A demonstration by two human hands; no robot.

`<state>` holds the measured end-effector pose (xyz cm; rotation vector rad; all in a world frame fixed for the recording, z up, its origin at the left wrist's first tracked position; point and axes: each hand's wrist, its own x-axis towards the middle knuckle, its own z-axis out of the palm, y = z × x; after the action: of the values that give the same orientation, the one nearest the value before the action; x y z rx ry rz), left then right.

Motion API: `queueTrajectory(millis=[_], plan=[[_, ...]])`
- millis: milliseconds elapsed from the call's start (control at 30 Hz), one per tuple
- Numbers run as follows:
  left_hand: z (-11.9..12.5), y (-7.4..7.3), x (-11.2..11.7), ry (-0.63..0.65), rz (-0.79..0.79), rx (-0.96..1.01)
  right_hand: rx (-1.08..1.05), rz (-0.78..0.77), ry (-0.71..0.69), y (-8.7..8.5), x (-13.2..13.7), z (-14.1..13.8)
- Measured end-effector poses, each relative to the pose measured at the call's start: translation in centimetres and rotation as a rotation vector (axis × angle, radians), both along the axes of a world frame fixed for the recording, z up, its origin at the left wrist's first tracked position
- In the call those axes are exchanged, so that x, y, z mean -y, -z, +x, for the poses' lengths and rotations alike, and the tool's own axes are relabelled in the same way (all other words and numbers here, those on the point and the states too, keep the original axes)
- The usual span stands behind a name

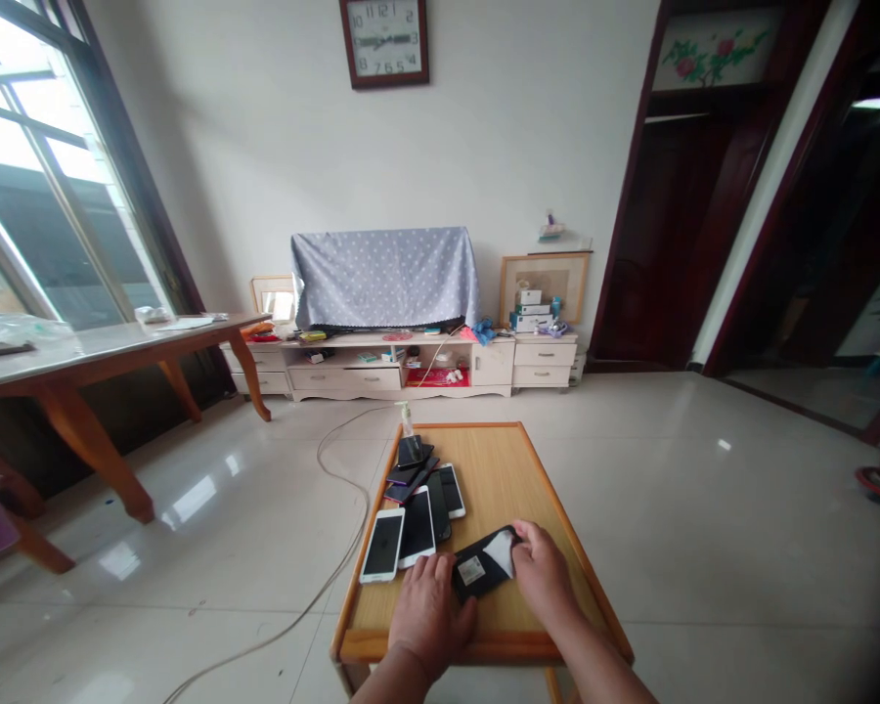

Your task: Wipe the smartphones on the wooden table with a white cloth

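Observation:
A black phone (491, 571) with a white label lies on the small wooden table (484, 445), its back seemingly up. At its left end, my left hand (429, 606) grips it, thumb along the near edge and fingers at the far side. My right hand (541, 567) pinches a white wipe (500, 553), pressed onto the phone's right part. Left of the phone lie two white-framed phones, one at the front (383, 545) and one beside it (418, 528). Another white phone (451, 489) and a dark phone (439, 513) lie just behind.
More dark phones (411, 476) are piled toward the far left corner, near a pump bottle (406, 418). A cable (327, 587) runs over the floor at left. Beyond stand a dining table (117, 344) and a low white cabinet (337, 381) with a cloth-covered object (385, 279).

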<state>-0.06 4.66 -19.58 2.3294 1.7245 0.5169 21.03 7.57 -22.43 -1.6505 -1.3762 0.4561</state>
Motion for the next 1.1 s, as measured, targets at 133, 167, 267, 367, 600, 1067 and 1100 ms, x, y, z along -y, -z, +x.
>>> queueTrajectory(millis=[133, 167, 267, 367, 600, 1067, 1100], plan=[[-0.2, -0.2, 0.0, 0.003, -0.004, 0.002, -0.004, 0.004, 0.019, -0.7, 0.7, 0.8], [-0.2, -0.2, 0.0, 0.004, -0.006, 0.001, 0.012, 0.003, 0.002, -0.9, 1.0, 0.7], [-0.4, -0.3, 0.0, 0.005, -0.008, 0.002, 0.171, -0.048, -0.137, -1.3, 2.1, 0.0], [-0.5, -0.1, 0.0, 0.008, -0.004, 0.005, 0.385, -0.186, -0.274, -1.7, 3.1, -1.2], [-0.7, 0.7, -0.3, -0.003, -0.029, -0.044, 0.569, -0.388, -0.399, -3.8, 3.6, -1.1], [-0.6, 0.8, -0.2, 0.007, 0.025, -0.026, 0.621, -0.387, -0.389, -3.5, 3.2, -0.6], [-0.6, 0.8, -0.2, 0.007, 0.029, -0.024, 0.621, -0.392, -0.395, -3.5, 3.1, -0.5]])
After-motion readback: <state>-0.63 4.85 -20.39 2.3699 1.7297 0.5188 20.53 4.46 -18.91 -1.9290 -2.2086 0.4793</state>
